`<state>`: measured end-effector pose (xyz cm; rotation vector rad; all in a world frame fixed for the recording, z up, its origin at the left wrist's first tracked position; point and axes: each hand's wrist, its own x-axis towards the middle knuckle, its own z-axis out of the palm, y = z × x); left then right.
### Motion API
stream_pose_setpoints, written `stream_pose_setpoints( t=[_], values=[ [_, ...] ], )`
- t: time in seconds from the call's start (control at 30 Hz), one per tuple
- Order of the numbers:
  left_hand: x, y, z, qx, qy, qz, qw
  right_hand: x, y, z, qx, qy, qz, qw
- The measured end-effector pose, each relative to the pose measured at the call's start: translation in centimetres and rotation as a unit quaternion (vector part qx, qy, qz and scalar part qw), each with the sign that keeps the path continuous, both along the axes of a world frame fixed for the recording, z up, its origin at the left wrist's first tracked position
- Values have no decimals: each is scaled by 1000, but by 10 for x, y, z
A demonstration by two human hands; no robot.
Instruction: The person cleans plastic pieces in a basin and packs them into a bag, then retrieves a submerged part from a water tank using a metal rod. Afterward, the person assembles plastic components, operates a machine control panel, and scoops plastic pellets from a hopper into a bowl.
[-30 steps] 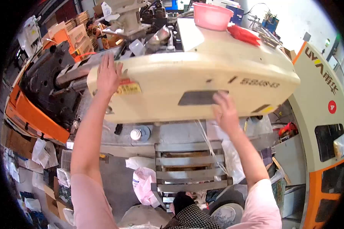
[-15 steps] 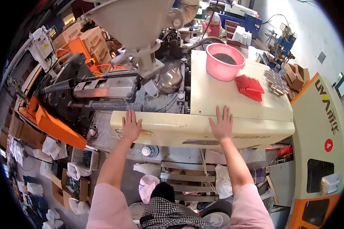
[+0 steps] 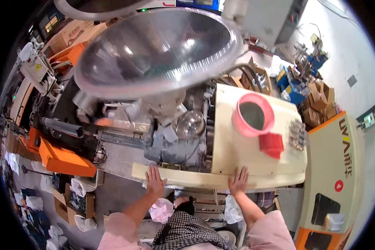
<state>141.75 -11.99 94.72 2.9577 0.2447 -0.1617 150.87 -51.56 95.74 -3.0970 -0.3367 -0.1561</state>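
Note:
My left hand [image 3: 155,183] lies flat with fingers spread on the front edge of a cream machine panel [image 3: 187,178]. Further right, my right hand [image 3: 238,181] rests palm down on the same panel, fingers stretched. Neither hand holds anything. Beyond the right hand stands a pink bucket [image 3: 239,121] with dark grey material [image 3: 252,115] inside. Against it lies a red, fabric-like bundle [image 3: 271,145], its exact kind unclear. A group of small metal parts [image 3: 297,134] sits near the cover's right side. In front of me rises a large shiny metal hopper [image 3: 154,46], its open mouth showing.
A wooden slatted step [image 3: 204,200] is below me, beside a pink bag [image 3: 161,210] and a white bag [image 3: 233,209]. An orange guard [image 3: 66,160] juts out at left. A cream and orange machine panel [image 3: 333,166] stands at right. Cardboard boxes [image 3: 318,98] are stacked behind.
My view has risen and moved forward, so the hopper's inside now shows. Both hands stay flat on the panel edge, and the bucket appears lower in view.

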Motion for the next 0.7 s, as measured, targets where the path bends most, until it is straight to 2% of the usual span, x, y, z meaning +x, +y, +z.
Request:
stream_pose_setpoints(
  t=[0.03, 0.07, 0.13, 0.17, 0.2, 0.23, 0.27, 0.3, 0.33, 0.37, 0.43, 0.5, 0.57, 0.6, 0.63, 0.67, 0.7],
  values=[
    [7, 4, 18, -66, 60, 10, 996, 1, 1, 2, -31, 31, -16, 999],
    [10, 5, 27, -70, 60, 16, 996, 1, 1, 10, -34, 32, -9, 999],
    [13, 6, 39, -221, 177, 62, 957, 5, -1, 29, 12, 149, -16, 989],
    [10, 4, 57, -253, 211, 85, 940, 9, 0, 42, 1, 221, -25, 975],
    [12, 1, 80, -283, 242, 108, 922, 15, -3, 47, 1, 227, -19, 974],
    [9, 1, 104, -294, 260, 117, 912, 23, -9, 48, 1, 290, -21, 957],
    [-3, 7, 95, -292, 266, 124, 910, 25, -11, 52, 1, 354, -24, 935],
    [-21, 17, 65, -266, 245, 126, 924, 34, -6, 67, 0, 399, -47, 916],
    [-34, 24, 53, -241, 224, 127, 936, 42, -1, 77, -1, 405, -42, 913],
    [-38, 32, 87, -245, 180, 160, 939, 49, 3, 86, 54, 380, -40, 923],
    [-26, 50, 176, -280, 172, 259, 908, 73, 17, 111, 182, 300, -5, 937],
    [-44, 95, 175, -195, 49, 224, 954, 107, 41, 168, 304, 198, 45, 931],
    [-44, 121, 204, -175, -84, 319, 928, 146, 50, 186, 344, 102, 103, 928],
    [-49, 145, 195, -206, -141, 341, 906, 161, 53, 198, 347, 96, 104, 927],
    [-46, 144, 200, -223, -154, 349, 897, 177, 55, 209, 349, 91, 104, 927],
    [-44, 144, 206, -240, -167, 357, 887, 189, 54, 216, 372, 134, 82, 915],
    [-23, 126, 241, -302, -67, 378, 872, 197, 52, 213, 352, 142, 72, 922]
  ],
)
